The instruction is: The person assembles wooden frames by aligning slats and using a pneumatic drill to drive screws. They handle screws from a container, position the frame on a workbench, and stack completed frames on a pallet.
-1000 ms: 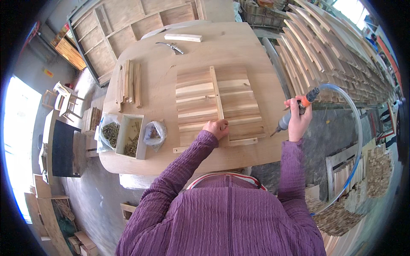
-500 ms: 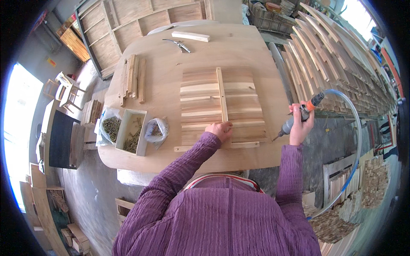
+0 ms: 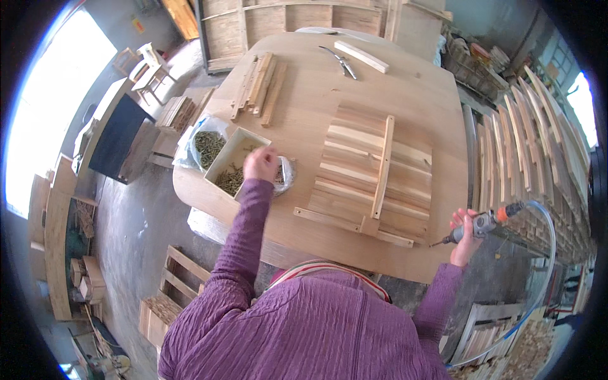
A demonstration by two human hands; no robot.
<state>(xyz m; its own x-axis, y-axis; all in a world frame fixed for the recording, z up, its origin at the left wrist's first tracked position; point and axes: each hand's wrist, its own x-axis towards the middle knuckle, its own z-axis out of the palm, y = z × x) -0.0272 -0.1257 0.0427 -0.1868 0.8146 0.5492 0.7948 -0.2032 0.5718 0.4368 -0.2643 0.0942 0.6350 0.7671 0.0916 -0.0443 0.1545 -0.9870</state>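
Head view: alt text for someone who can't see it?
A person's left grip is at an open box of brass-coloured fasteners on a wooden table; the right grip holds a grey hose-fed power tool. Between them lies a striped wooden panel with a wood strip across it.

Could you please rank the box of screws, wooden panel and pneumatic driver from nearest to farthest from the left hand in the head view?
1. Box of screws, mostly left of the left hand
2. Wooden panel, to its right
3. Pneumatic driver, farther right, in the right hand
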